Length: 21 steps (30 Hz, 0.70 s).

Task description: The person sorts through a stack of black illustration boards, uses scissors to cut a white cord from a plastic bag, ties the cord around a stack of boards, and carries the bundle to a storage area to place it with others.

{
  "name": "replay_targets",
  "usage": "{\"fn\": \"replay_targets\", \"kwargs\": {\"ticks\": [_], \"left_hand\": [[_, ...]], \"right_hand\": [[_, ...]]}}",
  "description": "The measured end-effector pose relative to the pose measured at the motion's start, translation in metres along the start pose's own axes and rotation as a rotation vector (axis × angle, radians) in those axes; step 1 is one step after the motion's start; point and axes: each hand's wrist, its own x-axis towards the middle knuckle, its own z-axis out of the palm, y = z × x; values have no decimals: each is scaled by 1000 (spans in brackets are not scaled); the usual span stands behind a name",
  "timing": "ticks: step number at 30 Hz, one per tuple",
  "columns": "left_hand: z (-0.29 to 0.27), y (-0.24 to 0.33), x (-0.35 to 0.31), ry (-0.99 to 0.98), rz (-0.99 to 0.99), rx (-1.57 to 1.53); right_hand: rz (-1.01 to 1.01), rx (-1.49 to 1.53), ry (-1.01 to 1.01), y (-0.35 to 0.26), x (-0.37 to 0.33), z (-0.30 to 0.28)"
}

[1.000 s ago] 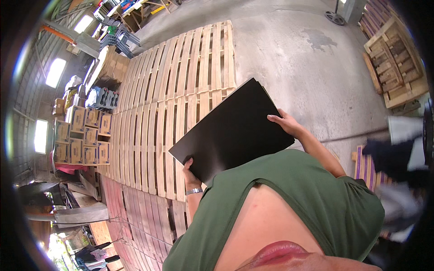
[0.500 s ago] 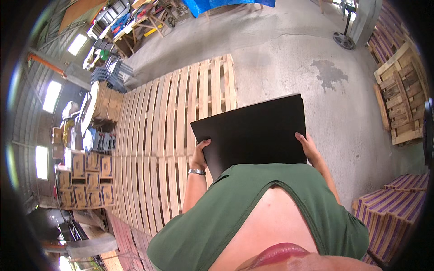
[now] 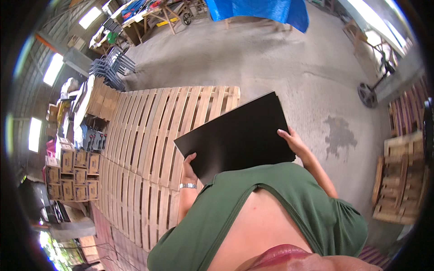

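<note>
A flat black rectangular sheet or board (image 3: 239,135) is held in front of me, its far edge tilted up to the right. My left hand (image 3: 189,168) grips its left side, thumb on top and the other fingers hidden beneath. On its right side my right hand (image 3: 293,141) clasps the edge, thumb lying over the top face. A pale line along the far edge hints at more than one layer, but I cannot tell how many. The green shirt on my body hides part of the near edge.
Wooden pallets (image 3: 149,131) lie on the floor to the left. Stacked cartons (image 3: 74,174) and grey chairs (image 3: 112,67) stand beyond them. A blue tarp (image 3: 262,13) covers something at the back. To the right are a wheeled stand (image 3: 368,94) and more pallets (image 3: 400,180).
My view has swung to the right, over the floor. The black sheet has shifted left in the picture and tilts more steeply, still in both hands.
</note>
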Motion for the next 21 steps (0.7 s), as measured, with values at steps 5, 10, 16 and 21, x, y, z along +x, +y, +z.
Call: {"fn": "replay_targets", "kwargs": {"ticks": [5, 10, 16, 21], "left_hand": [[58, 40, 119, 102, 66, -42], [146, 117, 286, 28, 38, 66], [200, 193, 454, 124, 21, 135], [250, 245, 567, 178, -6, 53]], "right_hand": [[139, -60, -50, -67, 160, -13], [136, 93, -26, -81, 337, -54], [139, 113, -26, -147, 483, -75], [134, 40, -115, -193, 657, -74]]}}
